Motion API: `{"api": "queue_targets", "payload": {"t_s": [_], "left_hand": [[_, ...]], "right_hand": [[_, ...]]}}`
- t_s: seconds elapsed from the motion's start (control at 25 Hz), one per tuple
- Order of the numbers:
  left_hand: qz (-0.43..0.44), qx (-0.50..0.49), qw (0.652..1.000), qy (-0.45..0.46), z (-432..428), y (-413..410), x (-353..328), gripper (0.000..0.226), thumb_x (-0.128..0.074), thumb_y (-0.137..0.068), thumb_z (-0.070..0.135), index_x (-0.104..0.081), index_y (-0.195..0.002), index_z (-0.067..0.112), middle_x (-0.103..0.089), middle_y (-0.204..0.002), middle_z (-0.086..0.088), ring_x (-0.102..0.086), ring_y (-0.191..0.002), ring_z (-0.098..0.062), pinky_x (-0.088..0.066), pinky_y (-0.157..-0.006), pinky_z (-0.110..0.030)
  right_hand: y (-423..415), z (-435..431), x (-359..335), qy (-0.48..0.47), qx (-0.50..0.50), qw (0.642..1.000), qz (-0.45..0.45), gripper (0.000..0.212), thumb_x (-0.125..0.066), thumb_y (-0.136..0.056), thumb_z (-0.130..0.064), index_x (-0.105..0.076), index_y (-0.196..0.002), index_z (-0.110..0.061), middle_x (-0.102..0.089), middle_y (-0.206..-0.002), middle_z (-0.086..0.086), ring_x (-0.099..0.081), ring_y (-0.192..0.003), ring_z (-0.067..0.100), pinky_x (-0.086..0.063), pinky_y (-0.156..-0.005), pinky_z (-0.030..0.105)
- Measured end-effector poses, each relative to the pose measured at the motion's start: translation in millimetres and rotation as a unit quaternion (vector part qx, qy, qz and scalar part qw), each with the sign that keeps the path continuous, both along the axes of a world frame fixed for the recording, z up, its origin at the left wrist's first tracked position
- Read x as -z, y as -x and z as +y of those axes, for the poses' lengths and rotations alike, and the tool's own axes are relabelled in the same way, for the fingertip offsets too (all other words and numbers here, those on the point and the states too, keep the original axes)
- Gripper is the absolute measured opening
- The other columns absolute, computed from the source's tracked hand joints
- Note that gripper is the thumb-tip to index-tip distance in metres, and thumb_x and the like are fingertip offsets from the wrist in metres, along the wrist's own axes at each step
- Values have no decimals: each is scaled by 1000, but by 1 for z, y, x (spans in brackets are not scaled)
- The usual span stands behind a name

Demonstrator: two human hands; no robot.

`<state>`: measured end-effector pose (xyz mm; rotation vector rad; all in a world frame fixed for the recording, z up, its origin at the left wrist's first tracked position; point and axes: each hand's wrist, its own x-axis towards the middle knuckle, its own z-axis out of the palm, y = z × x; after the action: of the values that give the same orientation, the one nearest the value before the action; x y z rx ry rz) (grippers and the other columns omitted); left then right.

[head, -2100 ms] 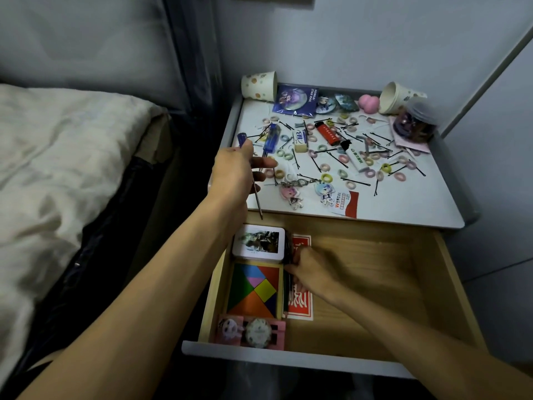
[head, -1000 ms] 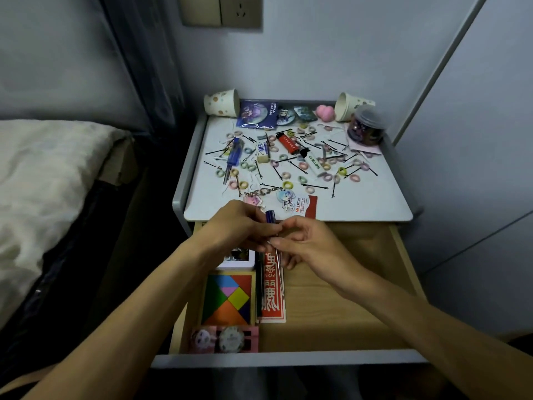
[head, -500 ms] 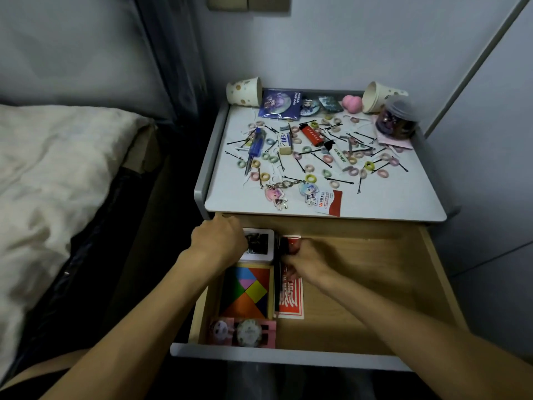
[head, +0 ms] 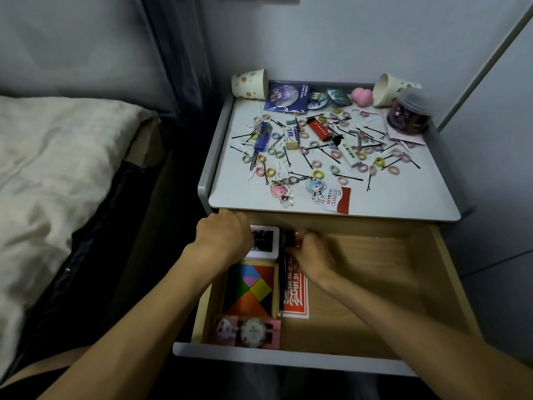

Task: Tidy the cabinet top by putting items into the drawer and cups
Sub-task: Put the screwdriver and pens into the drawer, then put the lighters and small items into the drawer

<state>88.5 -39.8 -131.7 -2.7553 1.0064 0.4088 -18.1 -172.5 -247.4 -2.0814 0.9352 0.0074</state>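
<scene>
In the head view, both hands are found at the back left of the drawer (head: 375, 284): the left hand (head: 225, 238) is curled over a white tin (head: 266, 243) and the right hand (head: 308, 255) is laid on a dark slender tool (head: 281, 287), though a grip cannot be told for either. Beyond the drawer's back edge, on the cabinet top (head: 403, 197), a blue-handled tool (head: 261, 140) is laid front to back, nearer the left hand, hemmed in by hair ties (head: 318, 174) and hairpins (head: 347, 178)

You have two paper cups (head: 250, 83) (head: 392, 89), two character keychains (head: 282, 193) (head: 315, 189), one red lighter (head: 320, 129), one eraser (head: 290, 138) and one jar (head: 408, 115).
</scene>
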Motion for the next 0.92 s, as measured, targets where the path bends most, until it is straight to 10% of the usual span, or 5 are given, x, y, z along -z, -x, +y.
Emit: {"api": "queue_targets", "payload": {"t_s": [0.64,0.92], "left_hand": [[-45,-28,995,87,-9,-1,-13,28,-45,-96,27,-59,-113,11,-62,-113,-14,-60,-102,-35,-37,-72,-32],[-4,-67,948,312,-24,-7,-32,21,-50,-90,36,-65,-97,23,-70,-90,-5,-63,-86,-33,-52,-73,-39]], "right_hand": [[7,2,-1,60,-6,998,-13,29,-63,-93,-23,-58,-121,-18,-64,-115,4,-65,-101,19,-56,-75,30],[37,-1,-66,121,-60,988,-77,8,-61,-94,-23,-68,-98,-20,-70,-88,-3,-65,-74,7,-59,-65,28]]}}
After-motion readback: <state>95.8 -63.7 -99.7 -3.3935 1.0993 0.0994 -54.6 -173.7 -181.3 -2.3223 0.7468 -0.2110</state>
